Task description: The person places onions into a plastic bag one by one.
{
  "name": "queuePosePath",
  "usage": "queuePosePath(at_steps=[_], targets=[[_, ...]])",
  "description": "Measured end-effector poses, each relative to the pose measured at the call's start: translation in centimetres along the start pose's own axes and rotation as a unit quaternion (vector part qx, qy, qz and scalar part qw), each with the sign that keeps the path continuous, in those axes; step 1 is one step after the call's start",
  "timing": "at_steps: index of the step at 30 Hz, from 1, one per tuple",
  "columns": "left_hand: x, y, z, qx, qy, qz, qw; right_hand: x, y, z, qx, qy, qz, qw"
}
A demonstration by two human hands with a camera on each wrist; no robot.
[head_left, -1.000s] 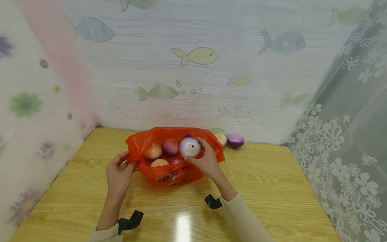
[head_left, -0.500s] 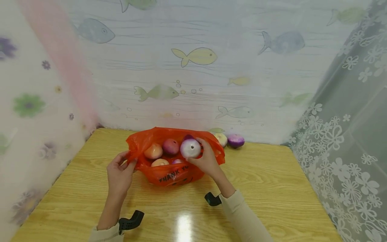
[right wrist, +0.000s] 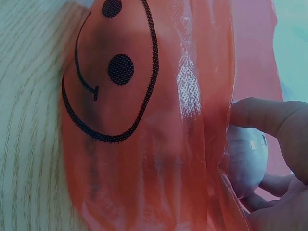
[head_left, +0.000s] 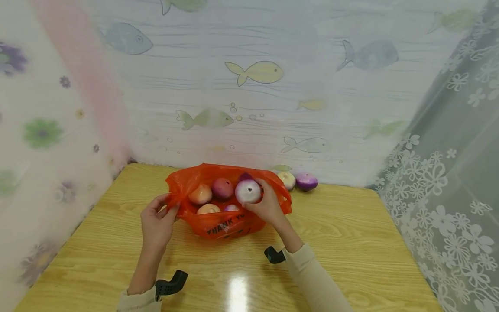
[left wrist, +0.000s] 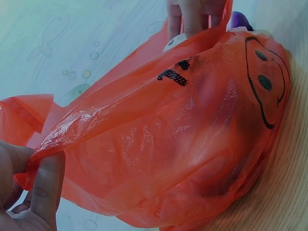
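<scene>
A red plastic bag (head_left: 234, 225) printed with THANK YOU and a smiley face lies on the table, its mouth spread open. My left hand (head_left: 156, 223) pinches the gathered plastic at its left end, thumb and fingers closing on it in the left wrist view. At the right side of the mouth, my right hand (head_left: 269, 207) grips a round white-and-purple onion-like piece (head_left: 247, 191) with a small dark spot. Inside the bag sit a dark red round piece (head_left: 223, 188), an orange peach-like one (head_left: 200, 193), a paler one (head_left: 208, 209) and a partly hidden purple-white one (head_left: 231, 209).
Behind the bag's right end, near the wall, are a cream round piece (head_left: 287, 180) and a purple-and-white one (head_left: 306, 181). Curtains printed with fish and flowers border the wooden table (head_left: 335, 229). Black mounts (head_left: 171, 284) are strapped at both wrists.
</scene>
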State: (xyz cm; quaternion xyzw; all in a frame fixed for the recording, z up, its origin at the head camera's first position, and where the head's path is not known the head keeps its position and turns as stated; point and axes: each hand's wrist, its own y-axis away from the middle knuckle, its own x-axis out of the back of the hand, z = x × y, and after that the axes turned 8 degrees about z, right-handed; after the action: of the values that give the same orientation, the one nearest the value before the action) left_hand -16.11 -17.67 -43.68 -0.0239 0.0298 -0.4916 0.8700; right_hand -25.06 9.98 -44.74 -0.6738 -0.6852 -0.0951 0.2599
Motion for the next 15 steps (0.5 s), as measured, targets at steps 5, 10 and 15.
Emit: queuePosePath(at_steps=[5, 10, 15], targets=[[-0.13, -0.05, -0.03, -0.004, -0.004, -0.002, 1.0000, 0.10, 0.15, 0.13, -0.002, -0.001, 0.004, 1.000], [-0.23, -0.04, -0.02, -0.007, -0.011, -0.002, 0.9999, 0.13, 0.22, 0.32, -0.007, -0.017, 0.015, 1.000], [-0.25, -0.08, 0.02, -0.002, -0.008, -0.002, 1.0000, 0.43, 0.44, 0.25, 0.013, -0.039, 0.022, 0.999]])
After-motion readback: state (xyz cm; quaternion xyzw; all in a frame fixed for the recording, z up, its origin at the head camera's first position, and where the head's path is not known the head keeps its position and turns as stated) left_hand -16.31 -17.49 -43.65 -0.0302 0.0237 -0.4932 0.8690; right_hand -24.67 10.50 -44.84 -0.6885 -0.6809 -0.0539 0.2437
